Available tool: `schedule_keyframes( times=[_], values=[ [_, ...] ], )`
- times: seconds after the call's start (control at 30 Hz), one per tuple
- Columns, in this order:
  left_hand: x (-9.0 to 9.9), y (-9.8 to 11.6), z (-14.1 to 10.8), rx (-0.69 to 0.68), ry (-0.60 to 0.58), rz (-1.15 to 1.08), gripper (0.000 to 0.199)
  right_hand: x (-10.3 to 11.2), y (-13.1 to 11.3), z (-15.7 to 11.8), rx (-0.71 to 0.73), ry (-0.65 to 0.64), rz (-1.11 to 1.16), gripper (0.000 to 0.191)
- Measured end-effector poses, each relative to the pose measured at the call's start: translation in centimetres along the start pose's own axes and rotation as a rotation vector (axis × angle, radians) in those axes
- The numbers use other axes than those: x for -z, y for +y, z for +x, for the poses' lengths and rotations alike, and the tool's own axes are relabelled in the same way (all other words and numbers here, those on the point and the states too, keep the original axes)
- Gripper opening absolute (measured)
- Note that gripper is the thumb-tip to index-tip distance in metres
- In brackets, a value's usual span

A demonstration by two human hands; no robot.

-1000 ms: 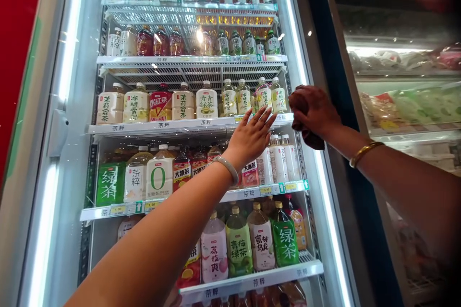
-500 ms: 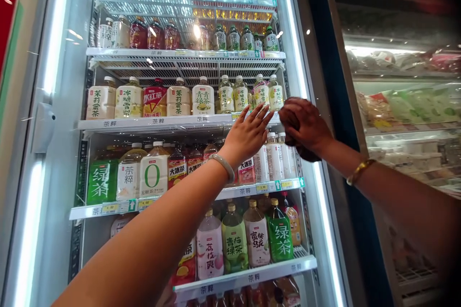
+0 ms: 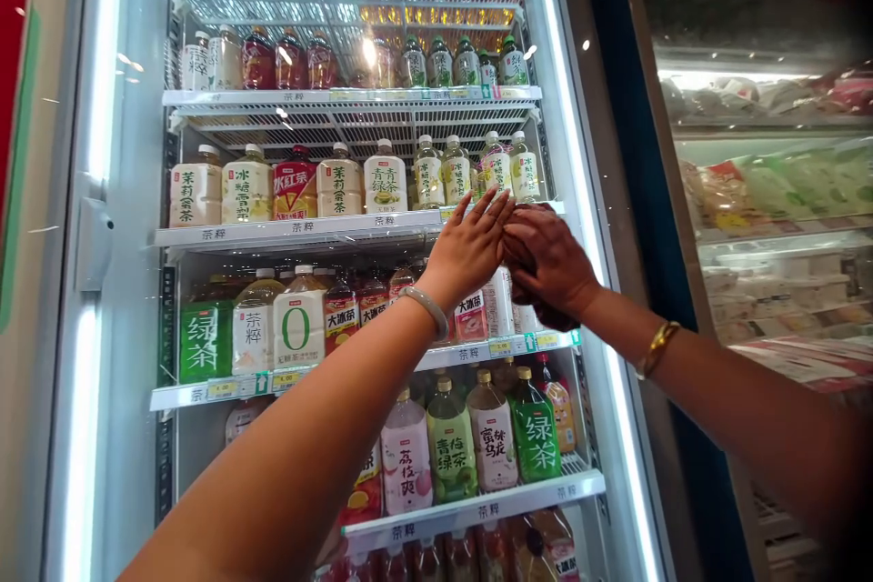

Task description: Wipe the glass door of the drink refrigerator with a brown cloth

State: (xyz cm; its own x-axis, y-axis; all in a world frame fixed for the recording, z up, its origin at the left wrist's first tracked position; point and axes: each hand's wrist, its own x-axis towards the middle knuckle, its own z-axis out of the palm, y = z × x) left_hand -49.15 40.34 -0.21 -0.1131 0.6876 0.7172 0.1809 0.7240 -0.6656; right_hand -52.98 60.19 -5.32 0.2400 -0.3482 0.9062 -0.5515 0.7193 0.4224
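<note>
My left hand point(image 3: 470, 245) lies flat against the glass door point(image 3: 382, 123) of a drinks fridge, its fingers stretched up and to the right. A pale bangle circles that wrist. Right beside its fingertips, my right hand point(image 3: 556, 259) is closed around a bunched dark brown cloth point(image 3: 538, 305) pressed to the glass. Part of the cloth is hidden under the fingers. Behind the glass, near both hands, stand several pear drink bottles point(image 3: 456, 171) on a middle shelf. My right wrist wears a gold bangle.
Shelves of bottled teas, including a green tea bottle point(image 3: 206, 336) and a white bottle point(image 3: 300, 327), fill the fridge. A door handle point(image 3: 94, 245) sits at the left. To the right stands another lit fridge point(image 3: 777, 191) with packaged food.
My right hand has moved left with the cloth, from the door's right side to my left fingertips. My left hand stays nearly in place. The view has shifted slightly.
</note>
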Motion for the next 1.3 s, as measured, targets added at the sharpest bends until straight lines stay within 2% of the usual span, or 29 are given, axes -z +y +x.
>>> schedule_keyframes(
  times=[0.07,0.13,0.2,0.23,0.27,0.37,0.43,0.47,0.57,0.63,0.67,0.7,0.8,0.87,0.9,0.97,1.03,1.1,1.13,1.2,1.27,1.3],
  values=[
    [0.0,0.1,0.0,0.005,-0.012,0.007,0.061,0.4,1.7,0.5,-0.065,0.041,-0.015,0.052],
    [0.0,0.2,0.1,0.009,-0.023,0.011,0.061,0.6,2.7,-0.5,-0.262,0.143,-0.073,0.053],
    [0.0,0.3,0.2,0.016,-0.03,0.011,0.061,0.4,1.8,-2.2,-0.436,0.237,-0.13,0.056],
    [-0.1,0.3,0.2,0.02,-0.03,0.009,0.06,0.1,0.9,-3.0,-0.461,0.245,-0.133,0.058],
    [-0.1,0.3,0.2,0.023,-0.029,0.007,0.06,-0.2,-0.2,-3.6,-0.434,0.224,-0.116,0.06],
    [0.0,0.2,0.1,0.02,-0.027,-0.004,0.06,-0.6,-2.2,-3.3,-0.142,0.073,-0.001,0.062],
    [0.1,0.2,0.0,0.022,-0.03,-0.009,0.06,-0.4,-1.6,-2.2,-0.014,0.014,0.036,0.062],
    [0.1,0.2,0.0,0.025,-0.032,-0.01,0.06,-0.2,-0.9,-1.8,-0.026,0.02,0.034,0.061],
    [0.0,0.4,-0.2,0.025,-0.035,-0.011,0.061,0.2,0.1,-2.4,-0.282,0.153,-0.03,0.059],
    [-0.1,0.6,-0.3,0.032,-0.032,-0.016,0.063,0.0,-1.4,-4.2,-0.452,0.248,-0.079,0.061],
    [-0.2,0.6,-0.3,0.036,-0.027,-0.019,0.063,-0.2,-2.7,-5.2,-0.481,0.255,-0.085,0.063],
    [-0.3,0.6,-0.3,0.036,-0.021,-0.022,0.063,-0.4,-4.1,-6.0,-0.455,0.237,-0.067,0.066],
    [-0.4,0.5,-0.3,0.029,-0.006,-0.027,0.062,-0.7,-6.8,-6.5,-0.142,0.078,0.048,0.068],
    [-0.3,0.4,-0.4,0.034,-0.012,-0.033,0.061,-0.4,-6.1,-5.6,0.033,-0.009,0.085,0.066],
    [-0.2,0.5,-0.4,0.037,-0.021,-0.034,0.061,-0.2,-5.2,-5.3,0.057,-0.025,0.087,0.066],
    [0.0,0.6,-0.6,0.032,-0.037,-0.028,0.062,0.2,-3.2,-5.2,-0.059,0.024,0.05,0.066],
    [0.0,0.8,-0.8,0.027,-0.05,-0.013,0.062,0.2,-2.6,-6.5,-0.31,0.153,-0.029,0.066],
    [-0.1,1.0,-1.0,0.031,-0.054,-0.002,0.063,-0.1,-4.1,-8.5,-0.504,0.258,-0.095,0.067],
    [-0.2,1.1,-1.0,0.034,-0.053,0.0,0.064,-0.3,-5.3,-9.4,-0.53,0.265,-0.1,0.069],
    [-0.3,1.1,-1.0,0.033,-0.047,-0.006,0.065,-0.5,-7.7,-10.1,-0.417,0.173,-0.04,0.072],
    [-0.3,1.0,-1.0,0.03,-0.042,-0.019,0.063,-0.3,-8.4,-9.3,-0.163,0.014,0.06,0.07],
    [-0.2,1.0,-1.0,0.03,-0.042,-0.026,0.063,0.0,-7.9,-8.5,-0.03,-0.058,0.101,0.068]
  ],
)
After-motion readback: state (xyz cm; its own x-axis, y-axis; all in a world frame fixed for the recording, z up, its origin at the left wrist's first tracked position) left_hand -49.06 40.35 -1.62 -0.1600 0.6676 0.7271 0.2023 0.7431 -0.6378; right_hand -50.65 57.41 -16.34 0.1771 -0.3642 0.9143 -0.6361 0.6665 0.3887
